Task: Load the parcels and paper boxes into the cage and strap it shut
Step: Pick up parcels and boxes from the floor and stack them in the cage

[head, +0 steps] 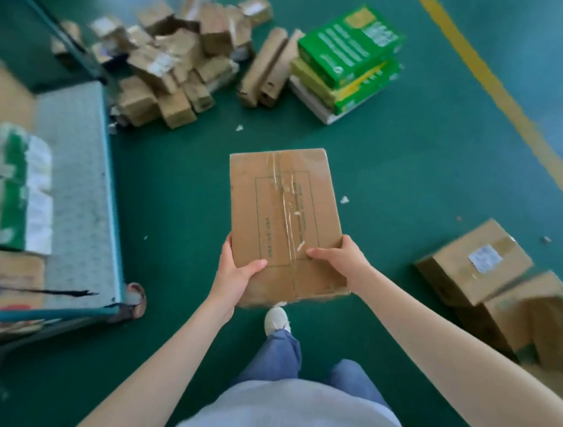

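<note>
**Q:** Which container appears, and what does it hold?

**A:** The cage (112, 190), at left (blue frame, perforated base). Inside stand white-and-green paper packs (7, 187) and, nearer the camera, a brown carton (2, 279) crossed by a black strap (25, 290).

**Q:** Where is the box?

**A:** The box (283, 220) is held in the air above the green floor (414, 174), to the right of the cage and outside it.

**Q:** How is it gripped?

**A:** The left hand (233, 274) clasps its near left edge and the right hand (341, 260) its right edge. Both thumbs lie on top, with the fingers curled beneath.

**Q:** Its appearance?

**A:** It is flat, brown and rectangular. Wrinkled clear tape runs down the middle over a printed frame (the text is unreadable).

**Q:** What else lies on the floor?

**A:** A heap of parcels (170, 65) lies by the cage's far corner. Beside the heap are two long cartons (270, 67), then stacked green paper boxes (350, 58). At right lie two boxes (474, 263), one with a white label.
</note>
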